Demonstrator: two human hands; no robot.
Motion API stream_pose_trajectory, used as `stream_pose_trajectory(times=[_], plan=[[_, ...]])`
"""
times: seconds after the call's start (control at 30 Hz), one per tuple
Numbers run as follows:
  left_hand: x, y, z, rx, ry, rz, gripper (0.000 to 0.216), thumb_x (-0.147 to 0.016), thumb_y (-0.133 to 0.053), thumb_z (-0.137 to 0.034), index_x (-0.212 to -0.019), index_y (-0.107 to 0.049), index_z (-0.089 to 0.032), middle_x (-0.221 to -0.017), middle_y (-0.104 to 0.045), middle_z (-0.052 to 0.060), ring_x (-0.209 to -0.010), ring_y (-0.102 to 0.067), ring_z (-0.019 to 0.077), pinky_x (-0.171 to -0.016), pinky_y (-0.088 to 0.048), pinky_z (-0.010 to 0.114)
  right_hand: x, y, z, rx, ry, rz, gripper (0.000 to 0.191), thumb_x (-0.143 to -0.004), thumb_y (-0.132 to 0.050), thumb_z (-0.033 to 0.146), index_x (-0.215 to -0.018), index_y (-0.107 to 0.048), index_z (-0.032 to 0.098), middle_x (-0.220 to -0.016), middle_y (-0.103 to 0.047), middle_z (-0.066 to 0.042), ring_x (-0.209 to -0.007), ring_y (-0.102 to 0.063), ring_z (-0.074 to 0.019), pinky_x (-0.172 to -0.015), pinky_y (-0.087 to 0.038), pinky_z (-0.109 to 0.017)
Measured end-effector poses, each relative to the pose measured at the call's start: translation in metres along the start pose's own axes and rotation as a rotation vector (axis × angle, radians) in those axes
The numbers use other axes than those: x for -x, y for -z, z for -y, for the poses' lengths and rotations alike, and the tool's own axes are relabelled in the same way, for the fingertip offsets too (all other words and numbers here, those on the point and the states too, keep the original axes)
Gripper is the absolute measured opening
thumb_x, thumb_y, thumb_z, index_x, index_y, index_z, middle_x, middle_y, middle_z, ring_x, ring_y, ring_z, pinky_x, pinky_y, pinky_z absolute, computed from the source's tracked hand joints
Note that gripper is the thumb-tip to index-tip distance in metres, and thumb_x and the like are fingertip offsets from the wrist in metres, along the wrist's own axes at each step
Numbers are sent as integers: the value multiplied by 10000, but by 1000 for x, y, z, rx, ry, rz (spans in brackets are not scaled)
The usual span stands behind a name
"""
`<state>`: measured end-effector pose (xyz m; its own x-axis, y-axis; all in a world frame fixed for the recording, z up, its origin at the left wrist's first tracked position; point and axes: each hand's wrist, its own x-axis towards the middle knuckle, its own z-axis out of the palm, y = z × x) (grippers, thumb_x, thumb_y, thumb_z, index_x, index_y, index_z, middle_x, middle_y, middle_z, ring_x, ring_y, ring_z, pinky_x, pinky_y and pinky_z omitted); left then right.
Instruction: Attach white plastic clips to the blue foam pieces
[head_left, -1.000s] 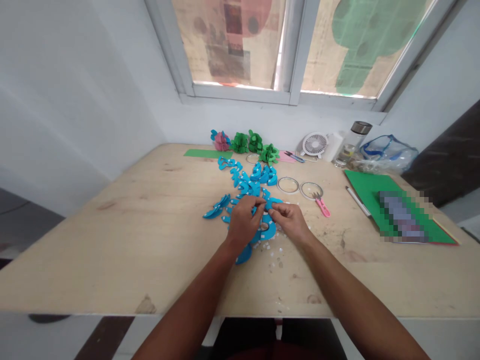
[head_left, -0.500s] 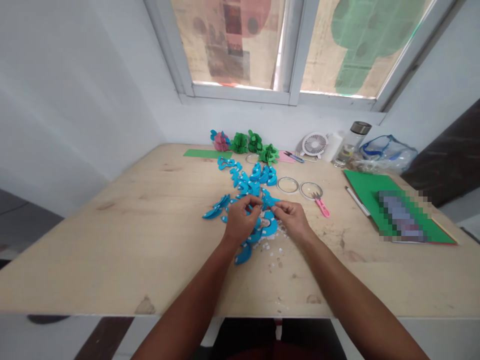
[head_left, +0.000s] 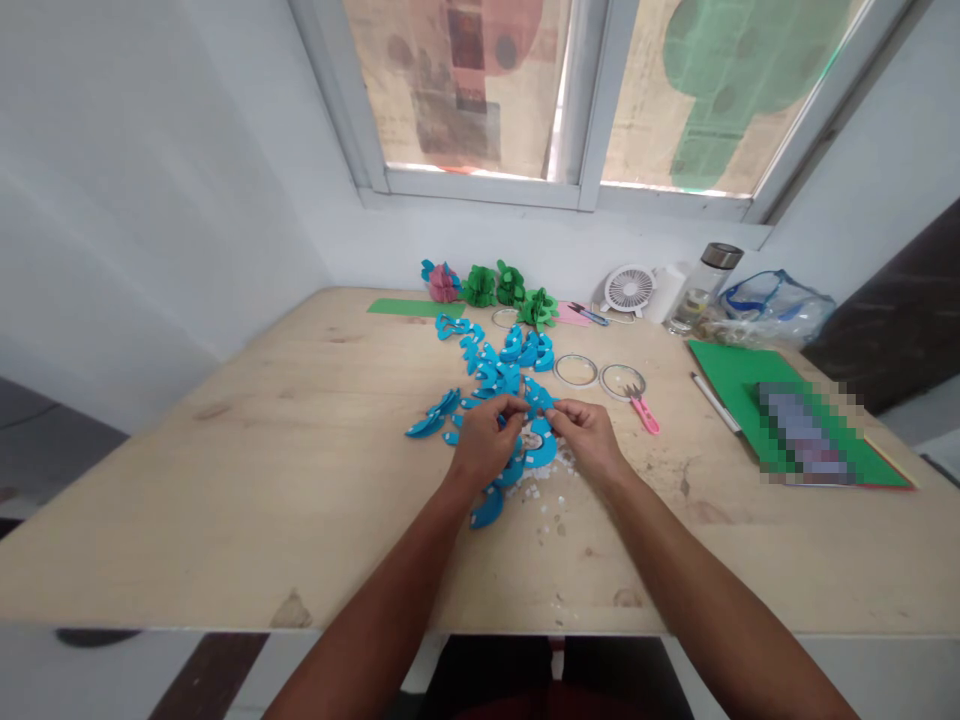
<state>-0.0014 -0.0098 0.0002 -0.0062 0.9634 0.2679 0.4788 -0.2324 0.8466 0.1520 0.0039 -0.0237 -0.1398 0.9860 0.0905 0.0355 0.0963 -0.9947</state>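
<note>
My left hand point(head_left: 486, 440) and my right hand point(head_left: 591, 436) meet over the middle of the wooden table point(head_left: 225, 480). Between their fingertips they pinch a small blue paper piece point(head_left: 540, 400). Under and around the hands lie several blue curved paper cut-outs point(head_left: 495, 365), one of them near my left wrist point(head_left: 487, 508). Small white paper scraps point(head_left: 551, 500) are scattered just below my right hand.
At the back stand green and pink paper flowers point(head_left: 499, 285), a small white fan point(head_left: 630, 290) and a bottle point(head_left: 705, 285). Tape rings point(head_left: 576, 370) and pink-handled scissors point(head_left: 643, 408) lie right of the pile. Green sheets point(head_left: 739, 375) and a plastic bag point(head_left: 776, 300) sit far right.
Both hands have shifted slightly away from me and closer together over the blue pile, still pinching the same blue piece.
</note>
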Motion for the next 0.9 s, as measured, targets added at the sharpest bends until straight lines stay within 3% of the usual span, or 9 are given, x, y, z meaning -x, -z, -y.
stream_pose_trajectory(times=[0.1,0.23,0.5,0.67,0.9], plan=[[0,0,0,51,51,14,147,-730,-520,-228,-779,-650,-181,-585,-626,-16,-513,-542,122,-502,-394,218,0,0,1,-24,2,1,322,-693,-622,454,-579,-592,155,-502,-485,17,-461,-419,-103,-460,-326,-235],[1,1,0,25,49,-41,147,-689,-601,-317,-658,-617,-174,-548,-586,-18,-505,-517,119,-488,-374,219,0,0,0,-44,2,0,297,-703,-621,423,-586,-584,153,-521,-484,16,-478,-430,-105,-475,-339,-235],[-1,2,4,27,29,-46,184,-743,-470,-231,-771,-642,-174,-704,-654,3,-553,-544,122,-532,-405,230,0,1,0,-14,32,-28,290,-708,-618,399,-568,-579,148,-529,-505,13,-483,-427,-99,-484,-335,-230],[0,2,0,14,-9,13,214,-783,-463,-300,-711,-617,-169,-671,-647,0,-587,-553,125,-568,-409,229,-1,1,-1,-30,19,-36,281,-701,-622,402,-589,-598,146,-532,-517,12,-489,-443,-104,-487,-341,-229],[1,2,0,55,3,-1,149,-716,-437,-162,-690,-583,-175,-604,-583,-29,-507,-486,101,-524,-378,219,-2,1,-2,-28,31,-56,267,-700,-624,386,-578,-609,149,-535,-527,9,-493,-445,-103,-490,-343,-229]])
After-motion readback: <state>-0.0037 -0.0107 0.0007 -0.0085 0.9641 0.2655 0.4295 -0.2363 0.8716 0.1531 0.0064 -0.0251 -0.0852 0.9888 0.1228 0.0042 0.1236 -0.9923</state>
